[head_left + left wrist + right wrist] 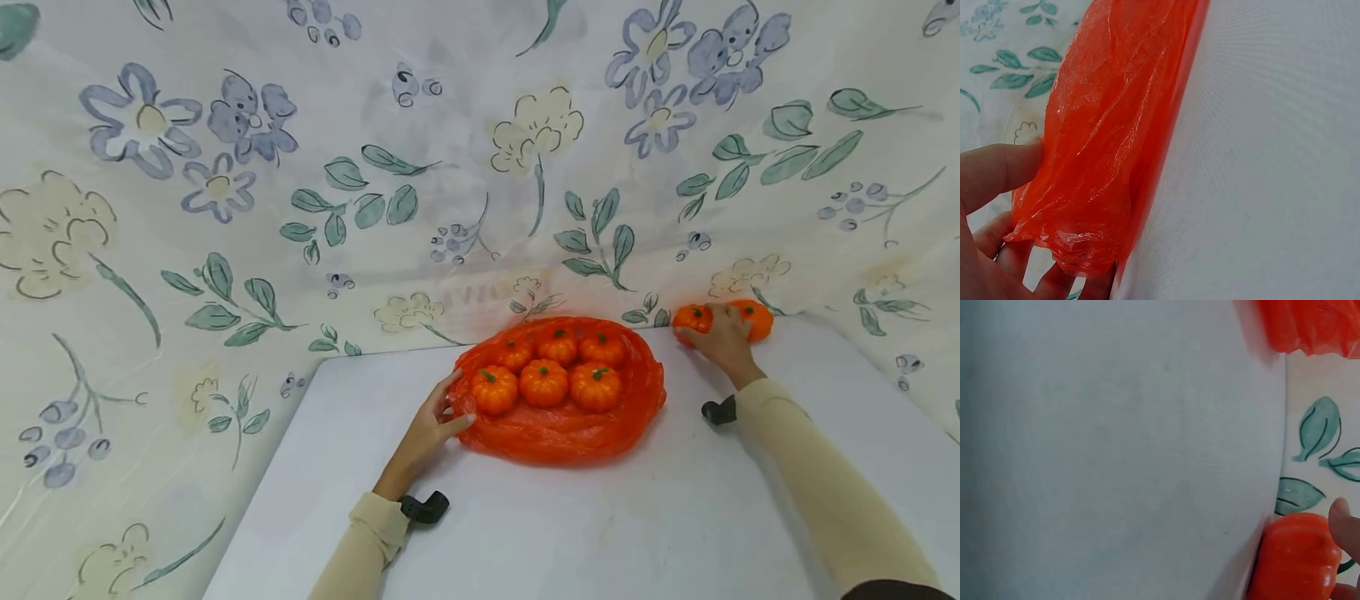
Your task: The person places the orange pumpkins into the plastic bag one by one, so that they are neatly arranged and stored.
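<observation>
A crinkled red-orange plastic bag (555, 437) is spread out with its mouth facing up, and several small orange toy pumpkins (543, 383) with green stems sit in it. My left hand (431, 417) holds the bag's left edge; in the left wrist view, the thumb lies along one side of the red plastic (1104, 125) and the fingers curl under its end. At the back right, my right hand (723, 337) grips a small pumpkin (692, 321), the thumb on its near side. Another pumpkin (756, 321) sits just right of it, partly covered by the fingers.
The white table (600, 533) has its back edge close behind the bag and the pumpkins. A floral sheet (465, 167) hangs behind and to the sides. Black wrist cameras (426, 507) are strapped on both wrists.
</observation>
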`<state>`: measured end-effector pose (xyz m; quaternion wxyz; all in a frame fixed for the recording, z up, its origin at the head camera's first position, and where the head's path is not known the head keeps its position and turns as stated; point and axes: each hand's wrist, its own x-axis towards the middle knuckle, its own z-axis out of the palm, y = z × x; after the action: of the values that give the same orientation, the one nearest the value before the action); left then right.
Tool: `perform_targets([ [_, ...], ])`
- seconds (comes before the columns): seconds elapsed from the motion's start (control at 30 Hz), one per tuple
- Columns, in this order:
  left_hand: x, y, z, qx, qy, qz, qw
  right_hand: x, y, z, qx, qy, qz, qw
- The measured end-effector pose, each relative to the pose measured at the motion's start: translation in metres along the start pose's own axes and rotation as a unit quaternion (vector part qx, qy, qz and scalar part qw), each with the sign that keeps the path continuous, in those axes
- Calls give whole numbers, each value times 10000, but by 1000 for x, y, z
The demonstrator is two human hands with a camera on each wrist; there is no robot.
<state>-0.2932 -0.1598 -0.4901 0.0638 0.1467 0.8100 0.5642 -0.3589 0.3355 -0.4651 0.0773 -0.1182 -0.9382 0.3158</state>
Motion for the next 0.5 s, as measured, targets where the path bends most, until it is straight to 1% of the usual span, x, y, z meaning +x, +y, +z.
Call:
perform_targets([
  [0.13,0,0,-2,-41,65,64,10000,-1,0,0,68,-106,-24,9999],
  [0.27,-3,-2,-1,-90,-6,91,9999,-4,4,3,338,-303,132,9989],
  [0.37,-4,-3,0,-127,-65,144,9998,-4,7,2,446,-350,198,9982],
  [0.5,-3,-1,-1,-154,20,148,9998,-3,5,2,537,-345,212,9977],
])
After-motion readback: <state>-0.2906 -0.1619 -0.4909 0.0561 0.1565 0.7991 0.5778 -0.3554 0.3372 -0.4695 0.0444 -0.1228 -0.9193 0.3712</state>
